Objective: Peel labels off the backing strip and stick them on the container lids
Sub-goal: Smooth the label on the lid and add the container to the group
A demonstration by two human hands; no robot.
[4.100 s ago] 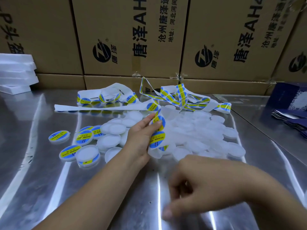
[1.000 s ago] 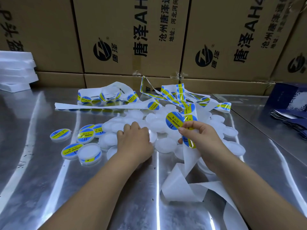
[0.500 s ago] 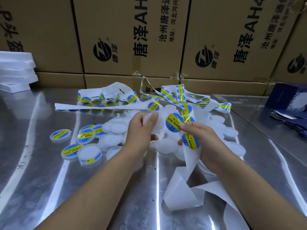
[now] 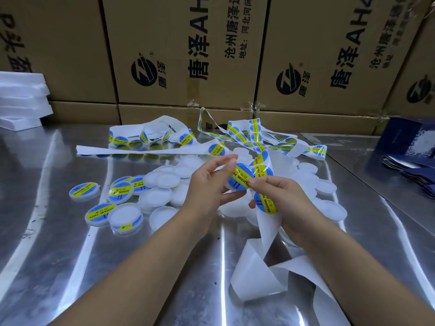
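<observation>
**Entry: label onto lid, mid-application**

- Left hand (image 4: 207, 187): fingers (image 4: 229, 162) curl round one white lid (image 4: 227, 184), index on the upper rim and thumb below. It holds the lid above the worktop (image 4: 70, 255).
- Right hand (image 4: 287, 201): thumb and index pinch the near edge of a blue-and-yellow label (image 4: 242, 176), which lies across the lid's face. Whether the label is fully pressed down cannot be told.
- The same hand's lower fingers curl round the strip (image 4: 266, 229), which hangs down and loops on the worktop. The next label (image 4: 267, 204) sits on the strip just below the pinch.

**Handling, as judged**

- Centre the label before pressing, since thin film likely grabs at first touch.
- Lay it from one edge and smooth across, so no crease or bubble forms.
- Keep the left fingers on the rim, off the lid's face.
- Keep the strip slack, so it does not drag the label askew.

**Around**

- Bare lids (image 4: 160, 180): a heap under and behind both hands.
- Done lids (image 4: 83, 190): a small group to the left of the heap.
- Strip tangle (image 4: 150, 137): at the far side, with many labels on it.
- Cartons (image 4: 164, 43): a wall along the back.
- Foam slabs (image 4: 21, 97): stacked at far left.
- Blue packets (image 4: 412, 142): at far right.

**In the way**

- The strip's loop beside the right wrist may snag.
- The heap lies just below the hands, so a dropped lid would get lost among the bare ones.
</observation>
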